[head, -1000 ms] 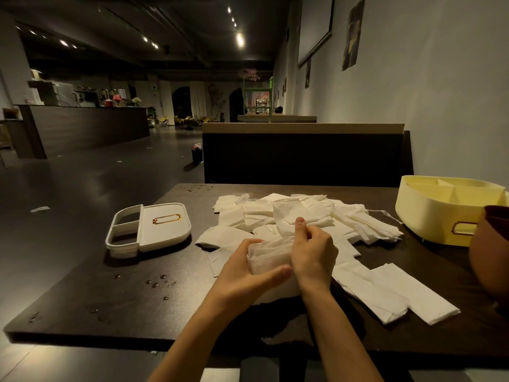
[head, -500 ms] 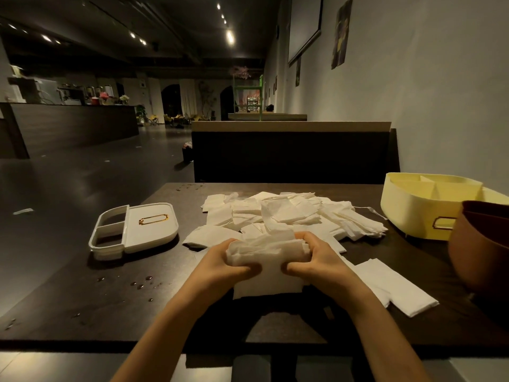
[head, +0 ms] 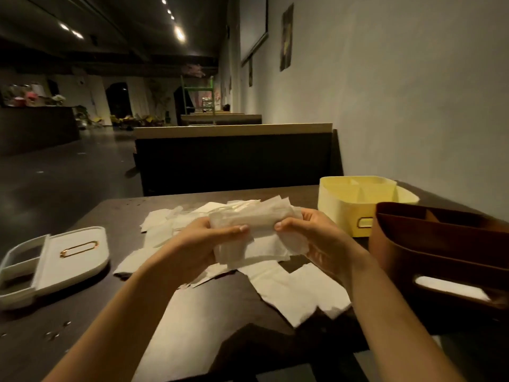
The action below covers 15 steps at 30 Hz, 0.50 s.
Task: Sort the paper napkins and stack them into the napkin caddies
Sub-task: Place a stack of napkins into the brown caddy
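Napkin stack [head: 259,230] held between left hand [head: 203,244] and right hand [head: 316,238].

You sit at a dark table [head: 24,359] in a dim hall. A pale wall [head: 385,92] hung with pictures [head: 286,37] runs along your right. A dark booth back [head: 234,158] stands beyond the table, spotlights [head: 179,33] glow overhead, and a glossy floor [head: 68,175] stretches far left.

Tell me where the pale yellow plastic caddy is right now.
In the head view, the pale yellow plastic caddy sits far right on the dark table, just behind the brown caddy and beyond the right hand gripping the white napkin bundle.
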Tool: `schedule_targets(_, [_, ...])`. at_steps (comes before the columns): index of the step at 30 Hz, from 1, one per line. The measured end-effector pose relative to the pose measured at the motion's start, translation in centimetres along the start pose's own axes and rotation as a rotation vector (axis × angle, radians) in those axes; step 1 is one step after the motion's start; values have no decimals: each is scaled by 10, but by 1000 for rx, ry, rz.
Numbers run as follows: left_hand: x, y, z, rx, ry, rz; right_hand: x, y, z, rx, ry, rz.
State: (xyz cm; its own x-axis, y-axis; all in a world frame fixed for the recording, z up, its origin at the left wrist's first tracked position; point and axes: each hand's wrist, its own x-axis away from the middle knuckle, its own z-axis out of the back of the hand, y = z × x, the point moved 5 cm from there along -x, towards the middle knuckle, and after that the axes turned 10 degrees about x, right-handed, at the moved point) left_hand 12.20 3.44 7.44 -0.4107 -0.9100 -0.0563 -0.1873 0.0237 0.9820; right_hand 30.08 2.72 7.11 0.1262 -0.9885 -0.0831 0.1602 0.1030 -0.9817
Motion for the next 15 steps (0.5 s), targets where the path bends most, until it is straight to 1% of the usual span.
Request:
schedule_targets(3, [-29, 9, -45, -8, -76, 35, 11, -15, 51, 15, 91, -35])
schedule_targets(5, [-51, 8, -77, -2, -114, 96, 24, -24, 88, 36, 133, -96])
schedule_targets(8, [-82, 1, -135, 49, -237, 212, 49, -29, 152, 102, 241, -207])
schedule_targets(10, [-103, -6, -172, 65, -290, 281, 65, -26, 191, 203, 333, -294])
schedule_targets(13, [-129, -23, -222, -77, -259, 388, 90, -14, 243, 355, 469, -416])
schedule_targets(15, [-137, -35, -243, -116, -295, 463, 99, -3, 265, 507, 494, -510])
